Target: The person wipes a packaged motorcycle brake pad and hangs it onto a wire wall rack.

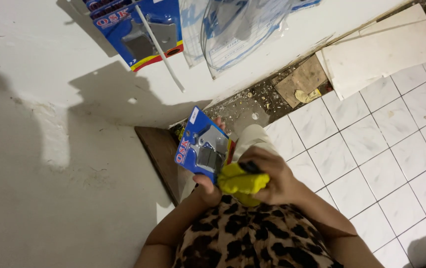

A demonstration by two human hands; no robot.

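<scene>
Just below the middle of the frame you have a blue blister pack (pixel 203 149), a flat card with a clear bubble showing grey metal parts inside. Your left hand (pixel 207 189) pinches it from below, thumb pressed up on the pack's lower edge, and fingertips (pixel 219 122) peek out behind its upper right corner. The pack tilts, its top leaning toward the upper left.

Your right hand (pixel 272 176) sits just to the right of it, closed tight around a bunched yellow cloth (pixel 240 182). The cloth touches the lower right corner of the pack, and something small and dark shows at the top of the cloth under your fingers; what it is can't be made out. The two hands are close together, almost meeting at the cloth.

Below them, at the bottom of the frame, your leopard-print top (pixel 252 238) fills the view between your forearms.

Moving out: a white wall (pixel 34 164) covers the left half. On it, in the upper left, hangs another blue pack (pixel 143 34) of the same kind, crossed by a thin white rod (pixel 161 52). Beside it at top centre hang clear plastic bags (pixel 233 30). To the right, white floor tiles (pixel 371 159) spread out, with loose pale boards (pixel 386 49) in the upper right and a gritty strip of debris (pixel 262 99) along the wall's foot.
</scene>
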